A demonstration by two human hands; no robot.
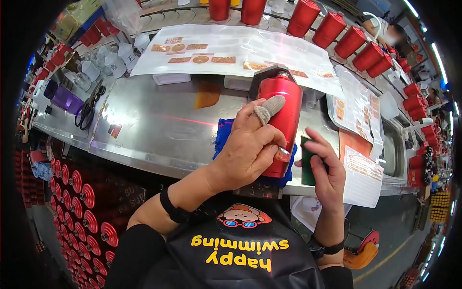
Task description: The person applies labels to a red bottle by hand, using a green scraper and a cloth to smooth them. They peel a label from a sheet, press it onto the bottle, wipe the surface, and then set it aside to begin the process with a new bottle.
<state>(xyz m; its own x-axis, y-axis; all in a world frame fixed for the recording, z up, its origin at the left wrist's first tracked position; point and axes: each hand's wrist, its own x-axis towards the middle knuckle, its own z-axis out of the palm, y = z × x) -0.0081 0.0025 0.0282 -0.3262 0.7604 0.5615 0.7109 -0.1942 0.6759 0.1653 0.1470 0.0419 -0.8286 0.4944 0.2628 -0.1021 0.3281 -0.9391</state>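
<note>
A glossy red metal canister [283, 113] lies on a blue cloth [224, 136] at the bench's front edge, its far end against a dark angular stand [257, 83]. My left hand [248, 149] presses on its side with bent fingers. A grey knitted finger sleeve [273, 107] covers one finger, stretched along the canister. Under the thumb and fingertips is a small shiny spot that I cannot make out. Just right of the canister, my right hand [328, 171] is closed on a dark green flat piece [307, 166], held upright between thumb and fingers.
Behind the canister spreads a white sheet [202, 41] with gold-red printed decals. Several red canisters [332, 29] line the conveyor. A purple bottle [65, 98] and black scissors [89, 108] lie left. A decal tray [353, 111], printed paper [362, 176] and sink [392, 144] are right.
</note>
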